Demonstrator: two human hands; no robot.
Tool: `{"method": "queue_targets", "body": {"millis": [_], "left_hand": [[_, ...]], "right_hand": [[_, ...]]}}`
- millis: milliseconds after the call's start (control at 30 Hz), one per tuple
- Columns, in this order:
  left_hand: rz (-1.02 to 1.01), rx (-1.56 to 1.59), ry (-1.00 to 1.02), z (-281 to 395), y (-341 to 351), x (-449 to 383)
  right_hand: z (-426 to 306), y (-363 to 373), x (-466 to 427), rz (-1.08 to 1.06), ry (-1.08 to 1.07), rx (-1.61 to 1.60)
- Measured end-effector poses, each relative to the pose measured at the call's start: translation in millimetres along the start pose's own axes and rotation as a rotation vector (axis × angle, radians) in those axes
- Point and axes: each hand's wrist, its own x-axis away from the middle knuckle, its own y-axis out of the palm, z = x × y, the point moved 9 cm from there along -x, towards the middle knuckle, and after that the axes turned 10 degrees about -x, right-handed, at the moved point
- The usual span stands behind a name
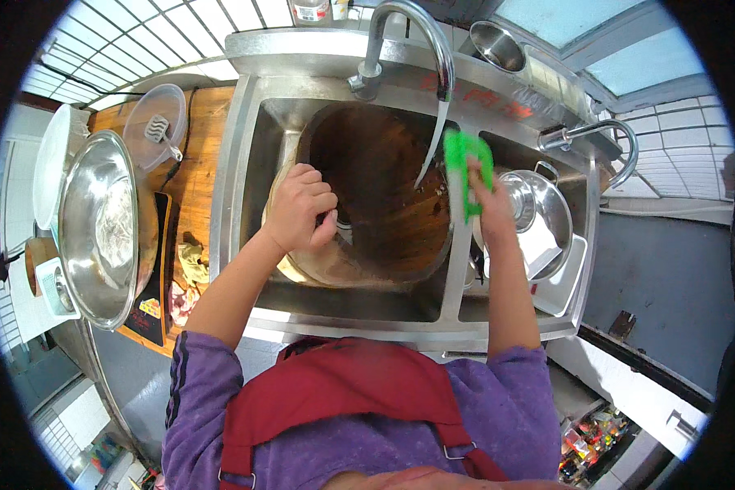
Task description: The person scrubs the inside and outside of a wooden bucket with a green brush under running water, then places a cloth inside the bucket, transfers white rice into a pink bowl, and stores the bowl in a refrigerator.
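Note:
A thick round wooden chopping block [380, 190], dark and wet, stands tilted in the left basin of a steel double sink [343, 306]. My left hand [303, 211] grips the block's left rim. In my right hand [490, 196] is a green plastic scrubbing brush [465, 159], blurred, held over the divider between the basins. Water [438, 135] runs from the curved chrome faucet [444, 67] onto the block's right part, where small dark bits lie. The brush's underside is hidden.
The right basin holds steel bowls [557, 208], a white container [536, 248] and a white tray [569, 282]. A second faucet [600, 125] arches over the right rim. A large steel basin [101, 226] and a clear plastic lid [150, 131] stand on the wooden counter [199, 147] at left.

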Motion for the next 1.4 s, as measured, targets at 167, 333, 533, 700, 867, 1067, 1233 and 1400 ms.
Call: {"method": "queue_targets", "body": {"millis": [167,333,533,700,867,1067,1233,1400], "left_hand": [[-0.036,-0.034,0.001,3.6,4.7,-2.7],[-0.019,-0.052,-0.008,5.0,3.7,-2.0],[-0.030,-0.094,-0.034,4.1,10.0,-5.6],[-0.016,-0.097,-0.019,7.8,12.3,-15.5],[0.102,-0.140,-0.166,0.3,-0.9,-3.8],[0.580,-0.162,-0.844,-60.3,16.3,76.4],[0.326,-0.109,-1.648,-147.6,89.7,279.6],[0.163,0.675,-1.932,-189.1,173.0,424.5]], "right_hand": [[-94.7,45.8,-38.1,-0.218,-0.241,-0.209],[-106.7,91.9,-56.9,-0.327,-0.299,0.033],[-89.0,156.8,-47.5,-0.483,-0.129,0.169],[-89.5,175.5,-41.2,-0.524,-0.080,-0.093],[-45.3,111.4,7.8,-0.595,0.102,-0.057],[6.2,153.3,121.2,-0.779,-0.186,0.439],[23.6,171.2,140.4,-0.567,-0.211,0.607],[33.3,195.2,156.6,-0.620,-0.300,0.578]]}}
